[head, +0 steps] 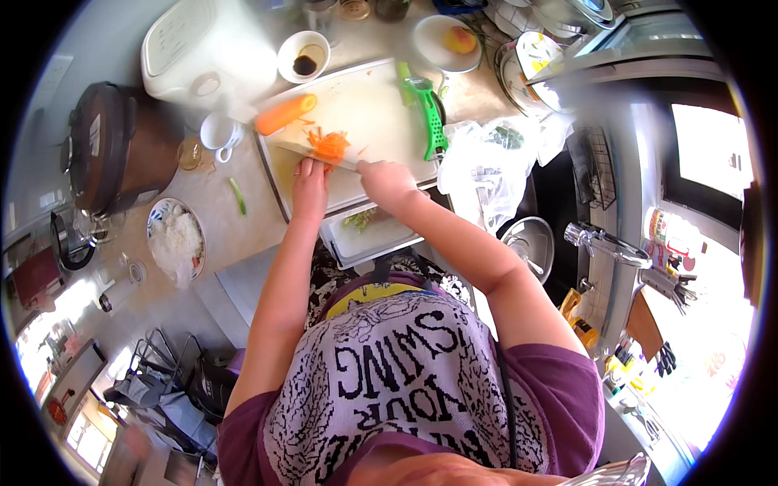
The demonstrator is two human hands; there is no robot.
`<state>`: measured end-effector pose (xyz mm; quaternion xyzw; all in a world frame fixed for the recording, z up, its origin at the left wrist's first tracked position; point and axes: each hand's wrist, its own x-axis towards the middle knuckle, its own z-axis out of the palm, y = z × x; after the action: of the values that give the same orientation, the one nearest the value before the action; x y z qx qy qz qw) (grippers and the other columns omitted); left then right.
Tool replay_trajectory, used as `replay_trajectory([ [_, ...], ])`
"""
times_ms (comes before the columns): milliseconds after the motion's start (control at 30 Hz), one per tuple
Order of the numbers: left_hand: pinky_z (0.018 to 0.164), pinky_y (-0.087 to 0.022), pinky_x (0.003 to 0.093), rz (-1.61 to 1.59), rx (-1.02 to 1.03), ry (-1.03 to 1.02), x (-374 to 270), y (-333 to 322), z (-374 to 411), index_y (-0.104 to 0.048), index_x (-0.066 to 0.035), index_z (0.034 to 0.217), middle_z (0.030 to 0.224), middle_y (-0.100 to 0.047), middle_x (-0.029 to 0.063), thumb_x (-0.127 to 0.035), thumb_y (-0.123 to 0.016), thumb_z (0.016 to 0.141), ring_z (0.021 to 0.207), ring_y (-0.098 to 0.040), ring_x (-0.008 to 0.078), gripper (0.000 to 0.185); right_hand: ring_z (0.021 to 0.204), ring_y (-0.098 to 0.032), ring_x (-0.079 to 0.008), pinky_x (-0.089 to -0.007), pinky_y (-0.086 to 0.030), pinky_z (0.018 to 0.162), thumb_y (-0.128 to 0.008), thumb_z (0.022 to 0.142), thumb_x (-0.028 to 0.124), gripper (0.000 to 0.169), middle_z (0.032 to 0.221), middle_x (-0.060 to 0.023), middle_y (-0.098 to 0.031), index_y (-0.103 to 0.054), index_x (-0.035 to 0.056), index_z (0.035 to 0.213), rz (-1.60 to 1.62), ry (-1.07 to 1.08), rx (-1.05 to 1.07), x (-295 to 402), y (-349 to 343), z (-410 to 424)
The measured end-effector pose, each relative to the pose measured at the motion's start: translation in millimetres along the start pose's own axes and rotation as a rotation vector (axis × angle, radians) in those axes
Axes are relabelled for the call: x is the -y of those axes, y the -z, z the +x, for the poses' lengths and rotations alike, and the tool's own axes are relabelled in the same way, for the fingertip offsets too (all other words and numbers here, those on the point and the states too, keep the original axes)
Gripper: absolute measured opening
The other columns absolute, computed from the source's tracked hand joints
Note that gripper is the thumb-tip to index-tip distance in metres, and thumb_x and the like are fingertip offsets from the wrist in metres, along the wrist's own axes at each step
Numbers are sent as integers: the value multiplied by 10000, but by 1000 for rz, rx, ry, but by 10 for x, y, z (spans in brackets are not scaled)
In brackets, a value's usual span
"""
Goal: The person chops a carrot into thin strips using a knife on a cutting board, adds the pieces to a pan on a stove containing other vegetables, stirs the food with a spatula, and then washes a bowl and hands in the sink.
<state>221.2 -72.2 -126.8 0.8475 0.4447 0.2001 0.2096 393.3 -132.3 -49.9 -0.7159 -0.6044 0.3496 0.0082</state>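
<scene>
My right hand [389,185] grips the handle of a kitchen knife [298,147], its blade pointing left across a white cutting board [377,109]. A heap of orange carrot shreds [329,144] lies against the blade's far side. Close to the near side of the blade, my left hand [310,185] rests with fingertips down; a bit of orange shows by them, but what is under the fingers is hidden. A peeled, cut carrot [285,114] lies at the board's left edge. Toward its right edge rests a green peeler-grater [433,118].
Below the board sits a tray with green scraps [364,222]. A plastic bag [486,164] lies right, beside the sink with a metal bowl [530,246]. Around the left stand a white mug [220,135], a rice bowl [176,237] and a dark cooker [121,146]. A sauce bowl [304,56] stands behind.
</scene>
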Motion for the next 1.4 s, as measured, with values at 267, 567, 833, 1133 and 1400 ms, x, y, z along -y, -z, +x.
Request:
replay_trajectory([
  [267,868,-475,438,-49,-38,3,-24,-27,-89,-580,-58,998,1049,-542,114,-20,-634,774,1026,-529,344,234,807,-647,-383,-478,-505,761,-450,902,179,201,840,-194,-663,-585,70,1002,-51,-21,11,13,-46,12],
  [567,857,-471,434,-67,-63,-2,56,-62,-116,-590,-63,992,1001,-551,120,-27,-627,778,1014,-532,340,220,794,-649,-392,-484,-510,757,-466,892,187,187,824,-205,-664,-588,75,979,-65,-11,17,42,15,25],
  [833,878,-463,432,-41,-44,29,19,-26,-130,-587,-62,1006,1041,-552,122,-29,-623,783,1018,-529,346,228,788,-649,-397,-489,-512,747,-469,887,185,173,813,-203,-663,-587,80,957,-76,-2,-5,69,16,47],
  [1133,856,-472,443,-88,-34,68,27,-29,-218,-573,-48,1009,1056,-540,126,-18,-609,801,1011,-522,359,214,771,-668,-336,-444,-530,716,-491,880,181,159,820,-150,-677,-590,95,969,-152,2,35,136,40,40],
  [1400,862,-480,437,-101,-44,12,98,-73,-173,-578,-42,1017,1069,-537,127,-25,-607,805,1025,-522,357,215,780,-646,-401,-488,-514,748,-475,882,189,176,814,-201,-661,-589,90,973,-87,30,-11,47,1,85],
])
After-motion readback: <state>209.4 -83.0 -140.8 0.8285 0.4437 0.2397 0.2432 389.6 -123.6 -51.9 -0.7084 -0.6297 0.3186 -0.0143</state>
